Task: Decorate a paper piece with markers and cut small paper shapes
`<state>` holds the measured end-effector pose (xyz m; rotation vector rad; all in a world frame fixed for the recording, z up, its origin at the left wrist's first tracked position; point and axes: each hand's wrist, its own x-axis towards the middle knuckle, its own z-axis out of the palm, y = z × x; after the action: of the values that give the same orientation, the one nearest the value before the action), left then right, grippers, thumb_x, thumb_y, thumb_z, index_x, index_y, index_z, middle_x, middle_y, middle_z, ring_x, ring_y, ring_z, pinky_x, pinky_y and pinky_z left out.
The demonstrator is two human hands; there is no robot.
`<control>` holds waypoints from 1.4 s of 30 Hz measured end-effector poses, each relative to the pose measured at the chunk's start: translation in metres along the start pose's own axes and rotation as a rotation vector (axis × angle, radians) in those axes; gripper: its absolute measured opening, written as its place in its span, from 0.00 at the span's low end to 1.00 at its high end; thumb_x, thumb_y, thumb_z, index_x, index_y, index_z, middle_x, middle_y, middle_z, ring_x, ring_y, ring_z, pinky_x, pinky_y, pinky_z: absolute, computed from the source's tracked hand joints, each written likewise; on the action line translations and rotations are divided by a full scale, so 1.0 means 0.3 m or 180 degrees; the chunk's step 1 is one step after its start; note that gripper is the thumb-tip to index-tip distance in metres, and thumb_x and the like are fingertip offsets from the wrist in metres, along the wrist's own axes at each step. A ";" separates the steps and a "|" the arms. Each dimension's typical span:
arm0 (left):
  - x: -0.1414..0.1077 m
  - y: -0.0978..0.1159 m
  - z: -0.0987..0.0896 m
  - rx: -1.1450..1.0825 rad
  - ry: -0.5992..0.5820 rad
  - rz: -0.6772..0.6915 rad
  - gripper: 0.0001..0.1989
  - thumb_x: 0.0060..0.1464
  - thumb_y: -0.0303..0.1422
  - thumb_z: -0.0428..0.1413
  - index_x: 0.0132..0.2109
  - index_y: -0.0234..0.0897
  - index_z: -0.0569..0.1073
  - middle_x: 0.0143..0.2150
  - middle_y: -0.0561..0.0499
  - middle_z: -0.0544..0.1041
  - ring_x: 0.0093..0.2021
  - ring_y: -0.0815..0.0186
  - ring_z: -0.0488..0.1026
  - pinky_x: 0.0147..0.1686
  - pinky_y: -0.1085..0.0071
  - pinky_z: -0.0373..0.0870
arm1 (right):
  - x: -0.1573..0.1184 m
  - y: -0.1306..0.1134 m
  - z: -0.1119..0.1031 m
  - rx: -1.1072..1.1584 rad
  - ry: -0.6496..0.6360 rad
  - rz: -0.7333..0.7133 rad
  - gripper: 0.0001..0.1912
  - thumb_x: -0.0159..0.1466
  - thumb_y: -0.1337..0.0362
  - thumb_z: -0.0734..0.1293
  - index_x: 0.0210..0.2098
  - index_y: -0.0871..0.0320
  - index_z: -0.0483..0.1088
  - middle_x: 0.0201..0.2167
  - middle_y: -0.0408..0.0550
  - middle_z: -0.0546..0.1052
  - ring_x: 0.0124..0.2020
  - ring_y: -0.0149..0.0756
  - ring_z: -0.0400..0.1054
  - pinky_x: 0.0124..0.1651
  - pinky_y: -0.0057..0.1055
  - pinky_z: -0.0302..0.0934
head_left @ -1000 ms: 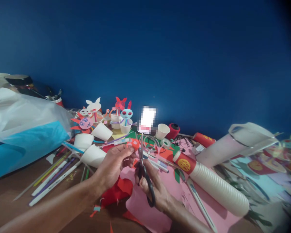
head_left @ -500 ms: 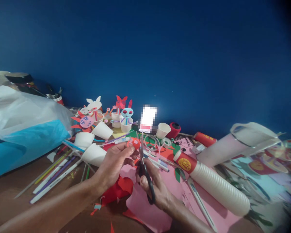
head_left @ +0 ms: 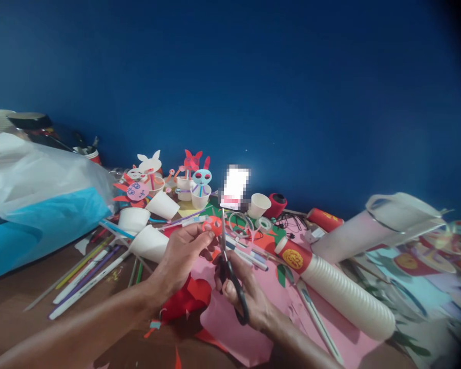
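Observation:
Between thumb and fingers, my left hand (head_left: 186,251) pinches a small red-orange paper cutout (head_left: 212,224) with openings in it. My right hand (head_left: 246,287) grips black-handled scissors (head_left: 223,241), blades pointing up and away from me. The blades stand right at the cutout's right edge; whether they touch the paper I cannot tell. Below the hands lie pink paper (head_left: 238,323) and crumpled red paper (head_left: 190,297). Some of my left fingers are hidden behind the cutout and the hand.
Paper cups with animal faces (head_left: 202,179) stand at the back near a bright screen (head_left: 235,187). A long cup stack (head_left: 346,292) lies to the right, beside a utility knife (head_left: 319,323). Pens (head_left: 86,282) and a plastic bag (head_left: 46,189) occupy the left.
The cutout has turned slightly in my left fingers, and its openings show more clearly. The scissors have shifted a little to the left at the blades.

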<state>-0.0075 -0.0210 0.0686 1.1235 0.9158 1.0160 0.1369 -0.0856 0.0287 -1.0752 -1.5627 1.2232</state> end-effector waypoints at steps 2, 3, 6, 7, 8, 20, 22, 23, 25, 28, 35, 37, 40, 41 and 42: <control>-0.003 0.004 0.004 0.0015 0.0021 -0.0109 0.09 0.46 0.35 0.54 0.25 0.33 0.70 0.20 0.53 0.71 0.21 0.71 0.67 0.24 0.74 0.63 | 0.000 0.001 -0.002 -0.0068 0.0030 -0.0020 0.22 0.58 0.48 0.59 0.45 0.55 0.59 0.31 0.46 0.65 0.31 0.34 0.58 0.35 0.30 0.57; -0.004 0.006 0.005 0.0026 0.0052 -0.0157 0.09 0.45 0.35 0.54 0.24 0.33 0.70 0.19 0.53 0.71 0.20 0.70 0.67 0.24 0.74 0.64 | 0.000 0.000 -0.003 -0.0112 0.0069 -0.0037 0.22 0.58 0.48 0.59 0.45 0.56 0.60 0.32 0.47 0.65 0.32 0.35 0.58 0.35 0.30 0.57; -0.006 0.011 0.009 0.0064 0.0122 -0.0205 0.09 0.44 0.35 0.55 0.23 0.33 0.69 0.19 0.53 0.71 0.20 0.70 0.67 0.24 0.73 0.64 | 0.000 -0.005 -0.004 -0.0220 0.0112 -0.0062 0.23 0.57 0.47 0.59 0.45 0.56 0.61 0.32 0.47 0.65 0.32 0.35 0.58 0.35 0.31 0.57; -0.006 0.012 0.010 0.0079 0.0118 -0.0201 0.09 0.44 0.35 0.55 0.23 0.33 0.69 0.20 0.53 0.71 0.21 0.70 0.67 0.24 0.73 0.65 | 0.000 -0.007 -0.005 -0.0242 0.0109 -0.0059 0.23 0.57 0.47 0.59 0.45 0.56 0.61 0.32 0.47 0.65 0.33 0.35 0.58 0.35 0.30 0.57; -0.007 0.012 0.011 0.0097 0.0107 -0.0193 0.09 0.44 0.35 0.54 0.23 0.33 0.69 0.20 0.53 0.71 0.21 0.70 0.67 0.25 0.73 0.65 | 0.000 -0.008 -0.004 -0.0250 0.0103 -0.0057 0.23 0.57 0.47 0.59 0.45 0.56 0.61 0.33 0.47 0.65 0.33 0.35 0.58 0.35 0.30 0.57; -0.007 0.007 0.012 -0.0028 0.0002 -0.0248 0.09 0.45 0.34 0.54 0.23 0.33 0.68 0.20 0.54 0.71 0.21 0.71 0.67 0.24 0.74 0.64 | 0.002 -0.003 0.002 -0.0153 0.0211 -0.0088 0.24 0.57 0.47 0.59 0.44 0.57 0.62 0.32 0.47 0.65 0.31 0.34 0.58 0.32 0.29 0.56; -0.004 0.003 0.009 -0.0099 -0.0044 -0.0214 0.09 0.45 0.34 0.54 0.24 0.33 0.69 0.22 0.53 0.72 0.22 0.71 0.67 0.24 0.74 0.64 | 0.002 -0.002 0.002 -0.0123 0.0211 -0.0068 0.24 0.56 0.47 0.59 0.45 0.57 0.62 0.31 0.47 0.65 0.30 0.34 0.57 0.32 0.29 0.56; -0.003 0.001 0.008 -0.0111 -0.0050 -0.0206 0.09 0.45 0.34 0.54 0.24 0.33 0.69 0.23 0.53 0.72 0.22 0.70 0.68 0.24 0.73 0.64 | 0.002 -0.001 0.002 -0.0106 0.0213 -0.0058 0.24 0.56 0.47 0.60 0.44 0.57 0.63 0.31 0.47 0.65 0.30 0.34 0.57 0.32 0.29 0.56; -0.001 -0.002 0.006 -0.0107 -0.0037 -0.0220 0.08 0.45 0.34 0.54 0.25 0.33 0.70 0.23 0.52 0.72 0.22 0.70 0.68 0.23 0.73 0.64 | 0.003 0.000 0.002 -0.0098 0.0215 -0.0049 0.24 0.56 0.47 0.60 0.44 0.57 0.63 0.31 0.47 0.65 0.30 0.34 0.58 0.32 0.29 0.56; 0.002 -0.003 0.005 -0.0064 -0.0037 -0.0247 0.08 0.45 0.34 0.53 0.25 0.32 0.70 0.22 0.51 0.72 0.23 0.69 0.68 0.23 0.73 0.64 | 0.004 0.003 0.003 -0.0087 0.0233 -0.0060 0.23 0.56 0.47 0.60 0.43 0.57 0.63 0.33 0.48 0.66 0.31 0.34 0.58 0.32 0.29 0.56; 0.002 0.006 0.004 -0.0021 -0.0035 -0.0305 0.08 0.45 0.33 0.53 0.25 0.32 0.69 0.23 0.50 0.73 0.24 0.68 0.69 0.23 0.72 0.65 | 0.002 0.010 0.005 -0.0096 0.0362 -0.0054 0.24 0.54 0.45 0.61 0.41 0.58 0.64 0.30 0.47 0.66 0.28 0.33 0.59 0.29 0.27 0.57; 0.003 0.008 0.004 -0.0031 -0.0060 -0.0317 0.07 0.45 0.33 0.53 0.25 0.32 0.70 0.23 0.50 0.73 0.24 0.68 0.69 0.23 0.72 0.65 | 0.000 0.013 0.005 -0.0103 0.0364 -0.0028 0.25 0.54 0.45 0.61 0.41 0.58 0.64 0.29 0.46 0.66 0.27 0.32 0.59 0.28 0.27 0.57; 0.006 0.009 0.002 -0.0044 -0.0079 -0.0315 0.07 0.45 0.32 0.53 0.25 0.32 0.69 0.22 0.51 0.72 0.24 0.68 0.68 0.23 0.72 0.65 | -0.002 0.017 0.004 -0.0107 0.0351 0.0001 0.25 0.54 0.45 0.61 0.41 0.58 0.64 0.28 0.46 0.65 0.26 0.32 0.58 0.28 0.27 0.57; 0.007 0.009 0.002 -0.0048 -0.0080 -0.0317 0.07 0.45 0.32 0.53 0.25 0.32 0.69 0.22 0.51 0.72 0.24 0.68 0.68 0.23 0.72 0.65 | -0.002 0.019 0.003 -0.0105 0.0344 0.0000 0.25 0.54 0.45 0.61 0.41 0.58 0.64 0.28 0.46 0.65 0.26 0.32 0.58 0.28 0.27 0.56; 0.008 0.008 0.001 -0.0049 -0.0072 -0.0317 0.07 0.45 0.32 0.53 0.25 0.32 0.69 0.22 0.51 0.72 0.23 0.68 0.68 0.23 0.72 0.65 | -0.002 0.020 0.003 -0.0101 0.0337 -0.0004 0.25 0.54 0.45 0.61 0.41 0.58 0.64 0.28 0.46 0.65 0.26 0.31 0.58 0.28 0.27 0.56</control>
<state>-0.0069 -0.0186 0.0709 1.0640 0.9352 0.9258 0.1370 -0.0854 0.0225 -1.1407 -1.5061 1.1259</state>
